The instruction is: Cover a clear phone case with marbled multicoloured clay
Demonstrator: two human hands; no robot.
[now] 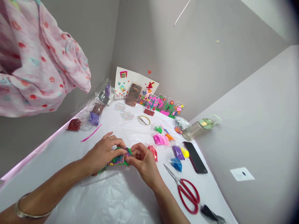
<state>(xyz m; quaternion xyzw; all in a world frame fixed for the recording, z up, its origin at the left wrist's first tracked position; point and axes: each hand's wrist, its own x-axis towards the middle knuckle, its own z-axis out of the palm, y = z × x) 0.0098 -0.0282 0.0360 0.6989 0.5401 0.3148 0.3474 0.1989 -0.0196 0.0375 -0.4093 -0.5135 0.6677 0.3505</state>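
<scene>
Both hands meet over a small multicoloured clay piece [120, 159], mostly green with blue, pink and yellow parts, lying on a clear plastic sheet [102, 179]. My left hand [106, 152] comes from the left, thumb and fingers closed on the piece's upper edge. From the other side my right hand [143, 161] pinches its right end between thumb and fingertips. Much of the piece is hidden under the fingers. A red clay packet [153, 153] lies just beyond my right hand. To the left of my left hand is a thin pink clay strip [91, 133].
Red-handled scissors [183, 189], a dark phone [195, 157] and several bagged clays [178, 153] lie on the right. A bottle [197, 129] leans by the wall. Clay pictures [168, 107] stand at the back. Pink flowered cloth [46, 62] hangs at upper left.
</scene>
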